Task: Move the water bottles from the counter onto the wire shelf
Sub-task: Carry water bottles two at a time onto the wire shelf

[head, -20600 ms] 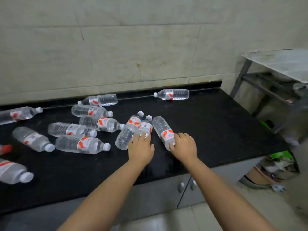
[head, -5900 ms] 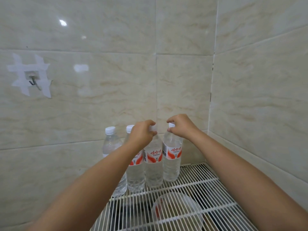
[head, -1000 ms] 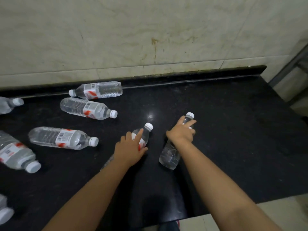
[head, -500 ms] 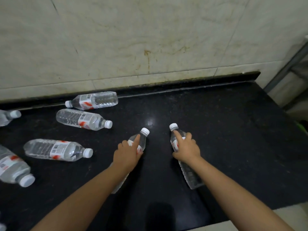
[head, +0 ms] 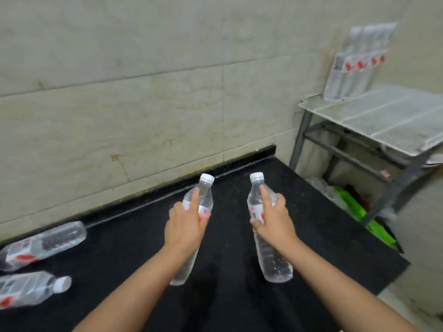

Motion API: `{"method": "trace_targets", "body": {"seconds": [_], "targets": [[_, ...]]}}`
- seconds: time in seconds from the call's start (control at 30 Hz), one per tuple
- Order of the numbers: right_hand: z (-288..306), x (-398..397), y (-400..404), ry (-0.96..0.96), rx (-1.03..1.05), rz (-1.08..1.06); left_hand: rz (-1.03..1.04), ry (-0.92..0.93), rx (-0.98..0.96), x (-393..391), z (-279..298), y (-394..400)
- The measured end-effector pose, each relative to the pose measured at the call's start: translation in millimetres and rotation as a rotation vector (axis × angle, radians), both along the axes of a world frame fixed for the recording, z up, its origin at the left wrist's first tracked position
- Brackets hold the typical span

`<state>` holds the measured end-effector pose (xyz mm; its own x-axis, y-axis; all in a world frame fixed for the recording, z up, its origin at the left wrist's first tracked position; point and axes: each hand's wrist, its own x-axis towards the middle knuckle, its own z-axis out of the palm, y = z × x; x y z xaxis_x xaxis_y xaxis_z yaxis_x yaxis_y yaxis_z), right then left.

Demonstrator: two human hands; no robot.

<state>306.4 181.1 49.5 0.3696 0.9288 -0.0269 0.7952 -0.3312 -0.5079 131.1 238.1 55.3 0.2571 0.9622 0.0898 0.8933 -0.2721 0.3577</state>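
Observation:
My left hand [head: 185,227] grips a clear water bottle [head: 203,195] with a white cap and red-white label, held off the black counter [head: 299,219] with the cap pointing away. My right hand [head: 273,220] holds a second water bottle [head: 273,262] the same way, index finger laid along its neck. Two more bottles lie on their sides at the counter's left, one near the wall [head: 45,243] and one at the front [head: 28,288]. The white wire shelf [head: 383,116] stands to the right, with several upright bottles [head: 354,65] at its back corner, blurred.
A tiled wall runs behind the counter. The shelf rests on a grey metal frame [head: 299,135]; under it lie bags and something bright green [head: 354,209]. The counter's right edge drops to the floor beside the frame.
Both hands have lifted their bottles off the counter. My view has swung right and up, so the wire shelf is now in sight and most lying bottles have left the frame.

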Motion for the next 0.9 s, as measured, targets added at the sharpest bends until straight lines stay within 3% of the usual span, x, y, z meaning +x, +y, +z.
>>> {"method": "trace_targets", "body": {"seconds": [0.27, 0.47, 0.67, 0.9], "targets": [[112.2, 212.7, -23.0, -0.121, 0.386, -0.031, -0.13, -0.225, 0.225, 212.8, 68.4, -3.1], [175.2, 343.1, -35.8, -0.214, 0.534, -0.008, -0.255, -0.43, 0.373, 355.0, 124.8, -16.8], [197.4, 434.8, -5.4, -0.202, 0.697, -0.002, -0.293, -0.574, 0.521, 450.4, 158.3, 4.4], [189.3, 505.6, 75.6, -0.199, 0.739, 0.026, -0.168, -0.649, 0.631, 524.4, 168.6, 68.9]]}}
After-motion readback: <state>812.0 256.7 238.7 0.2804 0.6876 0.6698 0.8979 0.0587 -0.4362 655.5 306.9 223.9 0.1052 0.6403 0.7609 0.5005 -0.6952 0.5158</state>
